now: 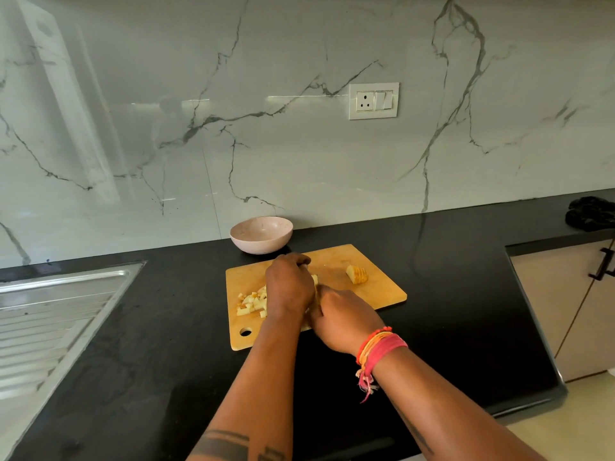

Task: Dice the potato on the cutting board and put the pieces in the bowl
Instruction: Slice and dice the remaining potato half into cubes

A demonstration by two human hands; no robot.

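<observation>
The bench [449, 294] is dark polished stone, faintly mottled and reflective. The wall [299, 144] behind it is glossy white marble-look slab with grey veins. The cutting board [376, 287] is pale matt wood, scuffed. The bowl [261, 235] looks matt, speckled pinkish-beige. The drainboard [50, 321] is ribbed brushed steel. Woven red and orange thread bands [379, 347] wrap one wrist.

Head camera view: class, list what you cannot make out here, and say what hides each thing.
- Knife: hidden under the right hand; no blade or handle shows.
- Potato piece being cut: mostly covered by the left hand.
- Bowl contents: viewed too flat to tell.
- Dark object far right: cut off by the frame edge.
</observation>
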